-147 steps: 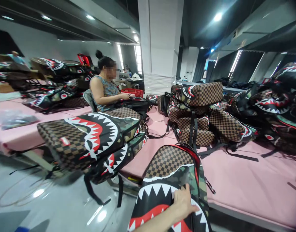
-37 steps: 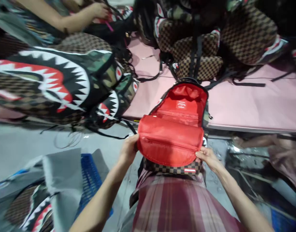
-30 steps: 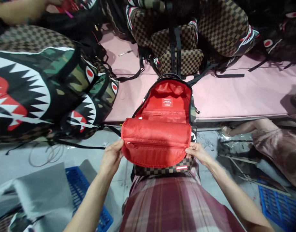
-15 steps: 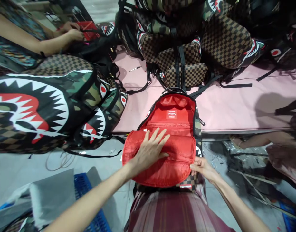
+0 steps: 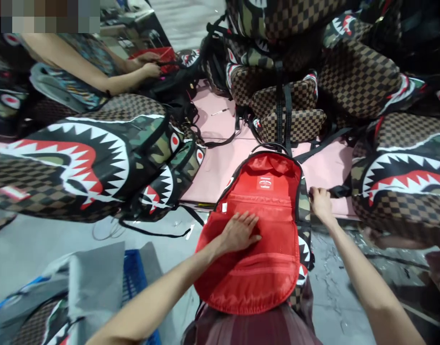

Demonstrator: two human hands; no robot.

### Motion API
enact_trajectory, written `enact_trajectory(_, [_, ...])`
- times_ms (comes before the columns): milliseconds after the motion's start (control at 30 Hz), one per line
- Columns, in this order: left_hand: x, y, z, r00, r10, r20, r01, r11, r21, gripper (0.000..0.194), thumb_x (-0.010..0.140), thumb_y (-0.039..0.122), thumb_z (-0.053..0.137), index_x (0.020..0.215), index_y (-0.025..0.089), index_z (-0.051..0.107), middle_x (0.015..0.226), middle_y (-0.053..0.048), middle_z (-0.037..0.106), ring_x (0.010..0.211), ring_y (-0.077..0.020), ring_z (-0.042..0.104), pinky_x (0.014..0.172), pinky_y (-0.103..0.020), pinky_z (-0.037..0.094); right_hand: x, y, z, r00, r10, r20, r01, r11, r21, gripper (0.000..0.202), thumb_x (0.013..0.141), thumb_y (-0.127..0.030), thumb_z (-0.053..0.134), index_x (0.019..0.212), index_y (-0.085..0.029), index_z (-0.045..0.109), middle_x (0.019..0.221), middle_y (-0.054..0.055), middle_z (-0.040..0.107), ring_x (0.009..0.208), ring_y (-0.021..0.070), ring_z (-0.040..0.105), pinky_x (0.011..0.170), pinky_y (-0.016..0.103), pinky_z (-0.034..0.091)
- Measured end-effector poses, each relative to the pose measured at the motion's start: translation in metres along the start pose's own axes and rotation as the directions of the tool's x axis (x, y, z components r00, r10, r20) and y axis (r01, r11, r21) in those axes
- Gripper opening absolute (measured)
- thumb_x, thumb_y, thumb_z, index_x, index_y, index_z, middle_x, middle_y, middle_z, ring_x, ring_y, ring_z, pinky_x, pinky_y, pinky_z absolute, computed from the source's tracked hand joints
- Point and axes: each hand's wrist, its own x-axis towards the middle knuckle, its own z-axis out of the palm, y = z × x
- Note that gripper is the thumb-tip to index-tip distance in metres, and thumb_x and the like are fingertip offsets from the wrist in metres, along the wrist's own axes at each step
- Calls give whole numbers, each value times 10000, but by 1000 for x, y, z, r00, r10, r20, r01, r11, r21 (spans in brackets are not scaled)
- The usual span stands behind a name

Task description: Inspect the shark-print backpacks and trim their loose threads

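A backpack [image 5: 304, 206] with camouflage, shark-teeth and brown check sides lies unzipped in front of me, partly over my lap. Its red lining [image 5: 277, 235] faces up, and the front panel is folded down towards me. My left hand [image 5: 240, 232] rests flat on this lining, fingers stretched out. At the backpack's upper right side, my right hand [image 5: 321, 205] has its fingertips pinched together by the edge. A small dark bit shows at those fingertips, too small to name. A white printed label [image 5: 265, 182] sits inside the back wall.
Shark-face backpacks lie left [image 5: 108, 153] and right [image 5: 406, 167] of mine. More checked bags [image 5: 291, 124] are piled behind on the pink tabletop [image 5: 220, 163]. A co-worker's hands [image 5: 150, 67] work at upper left. A blue crate [image 5: 135, 273] and grey sheeting [image 5: 95, 278] stand below left.
My right hand has left the folded panel's lower edge and moved up to the backpack's side. The panel lies more spread out. Another backpack has appeared on the right.
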Motion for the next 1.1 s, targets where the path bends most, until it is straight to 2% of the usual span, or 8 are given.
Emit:
enact_trajectory(233, [17, -15, 3, 970, -157, -186, 168, 985, 47, 630, 748, 684, 438, 1110, 189, 586, 1427, -175, 313, 1296, -431, 250, 941, -629, 298, 7, 24, 18, 996, 92, -1, -87, 940, 330, 325, 842, -364, 414, 930, -131, 623, 828, 119, 612, 789, 237, 552, 677, 319, 408])
enact_trajectory(400, [14, -15, -10, 990, -58, -132, 59, 998, 6, 570, 803, 627, 418, 934, 109, 618, 898, -155, 655, 905, -295, 599, 842, -454, 423, -18, 13, -35, 974, 210, -81, -40, 513, 858, 319, 797, -485, 479, 868, -178, 522, 749, 62, 613, 708, 204, 581, 607, 296, 437])
enact_trajectory(500, [7, -14, -11, 985, -3, -173, 4, 1000, 6, 547, 805, 614, 430, 925, 114, 614, 832, -131, 663, 819, -265, 613, 799, -407, 434, -37, -39, -61, 996, -78, 30, -1, 352, 936, 276, 779, -454, 559, 904, -209, 534, 814, 48, 624, 742, 183, 588, 684, 306, 460])
enact_trajectory(600, [5, -14, -7, 973, 37, -227, -32, 999, 22, 548, 810, 602, 429, 959, 109, 617, 863, -138, 661, 839, -264, 605, 800, -399, 428, -35, -110, -60, 923, -344, 171, 22, 492, 870, 339, 798, -495, 527, 980, -211, 551, 833, 40, 617, 740, 171, 580, 683, 293, 460])
enact_trajectory(767, [-1, -11, 2, 956, 35, -292, -38, 999, -2, 587, 802, 617, 423, 975, 96, 629, 933, -159, 652, 898, -277, 587, 827, -420, 427, -9, -194, -32, 786, -563, 257, 424, 792, 440, 553, 686, -547, 656, 1072, -163, 559, 1075, 108, 599, 988, 239, 551, 803, 305, 415])
enact_trajectory(867, [-8, -16, 6, 938, -13, -347, -4, 999, -48, 557, 809, 588, 442, 1031, 107, 616, 1091, -160, 612, 1056, -294, 530, 898, -423, 413, -15, -191, -25, 743, -501, 444, 459, 864, 207, 438, 778, -560, 556, 934, -154, 609, 907, 113, 654, 866, 241, 601, 699, 281, 405])
enact_trajectory(1033, [-3, -41, 11, 830, -449, -330, 401, 893, -205, 428, 914, 236, 287, 1224, 3, 467, 1241, -221, 498, 1123, -249, 495, 945, -354, 399, -50, -137, -26, 822, -341, 457, 290, 940, 180, 278, 853, -447, 491, 825, -197, 610, 789, 72, 673, 815, 215, 626, 616, 242, 358])
enact_trajectory(1100, [6, -46, 14, 850, -466, -245, 425, 882, -201, 418, 877, 113, 273, 1232, -1, 462, 1144, -222, 559, 1028, -248, 550, 862, -358, 446, -58, -123, -27, 840, -289, 460, 222, 955, 194, 258, 845, -438, 503, 803, -204, 604, 776, 60, 674, 798, 205, 628, 600, 235, 347])
